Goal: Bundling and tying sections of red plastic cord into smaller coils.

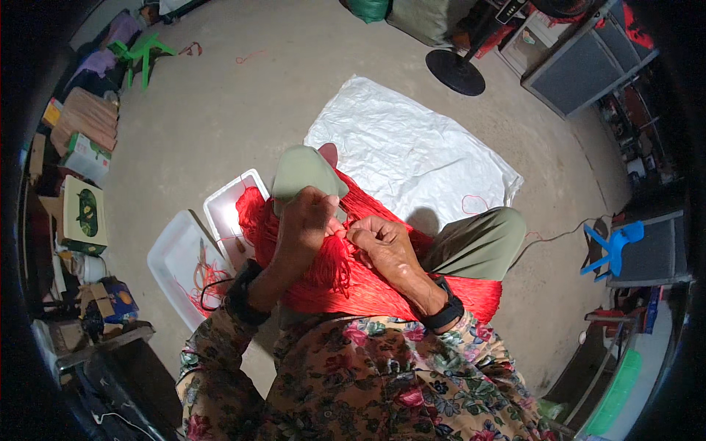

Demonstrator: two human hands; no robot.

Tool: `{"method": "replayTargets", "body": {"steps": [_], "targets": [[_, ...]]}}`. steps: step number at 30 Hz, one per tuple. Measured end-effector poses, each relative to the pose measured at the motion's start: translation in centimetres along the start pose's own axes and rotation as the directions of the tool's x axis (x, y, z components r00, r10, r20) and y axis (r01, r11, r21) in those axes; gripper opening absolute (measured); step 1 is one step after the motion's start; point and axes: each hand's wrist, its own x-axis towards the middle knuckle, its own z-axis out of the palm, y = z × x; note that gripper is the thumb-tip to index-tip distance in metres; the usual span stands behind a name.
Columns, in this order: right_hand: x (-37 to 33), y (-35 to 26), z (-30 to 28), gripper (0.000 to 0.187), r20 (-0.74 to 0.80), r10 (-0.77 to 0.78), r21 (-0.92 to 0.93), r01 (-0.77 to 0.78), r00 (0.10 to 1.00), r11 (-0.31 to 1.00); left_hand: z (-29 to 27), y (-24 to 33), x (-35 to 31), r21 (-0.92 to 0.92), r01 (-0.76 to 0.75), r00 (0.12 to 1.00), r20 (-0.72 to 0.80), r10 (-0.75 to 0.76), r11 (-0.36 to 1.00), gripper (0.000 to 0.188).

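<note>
A large hank of glossy red cord (382, 294) lies across my lap and over my legs. From between my hands hangs a looser bunch of red cord (331, 263). My left hand (307, 217) is closed, its fingertips pinching red cord at the top of that bunch. Right beside it, my right hand (384, 246) is closed too, thumb and forefinger pressed together on the cord. The exact strands between the fingertips are too small to make out. More red cord (251, 213) spills at the left over a white box (255, 176).
A white tray (165, 253) with red scraps and a tool stands at my left. Ahead, a white sheet (412, 140) covers part of the floor. A black fan base (456, 72) stands beyond. Boxes line the left; a blue stool (614, 250) is at right.
</note>
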Motion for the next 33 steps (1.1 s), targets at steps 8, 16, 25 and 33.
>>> {"method": "replayTargets", "body": {"steps": [8, 16, 25, 33], "targets": [[-0.1, -0.2, 0.0, 0.012, 0.010, 0.007, 0.027, -0.007, 1.000, 1.000, -0.6, -1.4, 0.1, -0.108, -0.267, 0.929, 0.234, 0.286, 0.957, 0.007], [-0.5, -0.8, 0.1, 0.012, 0.015, -0.012, -0.019, 0.013, 1.000, 1.000, -0.2, -1.4, -0.6, 0.026, -0.354, 0.920, 0.191, 0.343, 0.935, 0.009], [0.0, 0.1, -0.2, 0.011, 0.008, -0.179, -0.159, 0.178, 0.984, 0.971, -1.0, -3.3, 0.3, 0.193, -0.496, 0.856, 0.273, 0.439, 0.847, 0.002], [0.1, 1.0, -0.7, 0.015, 0.099, -0.213, -0.243, 0.231, 0.972, 0.942, -1.9, -1.2, 0.4, 0.170, -0.319, 0.877, 0.426, 0.222, 0.933, 0.003]]}}
